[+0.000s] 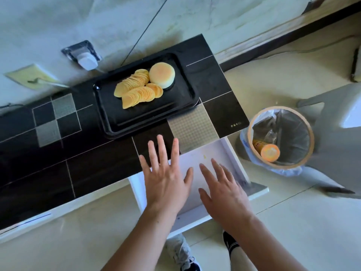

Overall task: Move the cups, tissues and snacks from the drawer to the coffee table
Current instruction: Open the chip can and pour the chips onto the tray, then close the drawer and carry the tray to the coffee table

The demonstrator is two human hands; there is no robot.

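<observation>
Landmark for this entry: the white pull-out drawer (197, 211), open under the near edge of the dark tiled coffee table (101, 167). I see both hands palm-down over it, holding nothing. The left hand (166, 178) has its fingers spread and straight, reaching across the drawer's back edge so the fingertips lie over the table top. The right hand (222, 192) sits just beside it, over the drawer's middle and right part, fingers extended and slightly apart; I cannot tell whether either hand touches the drawer floor. The visible drawer floor is bare white except for a small yellow crumb (204, 156) near its back. Beyond the drawer, on the table top, rests a black rectangular plastic tray (148, 118) carrying the snacks: fanned rows of thin yellow potato crisps (136, 89) and, touching them at the far right, a round pale bun-like cake (162, 75). Right of the drawer, on the pale floor, stands a round waste bin with a tan rim and plastic liner (281, 137); an orange-capped cylindrical snack can (267, 151) lies inside it. No cups or tissues identifiable in view.
</observation>
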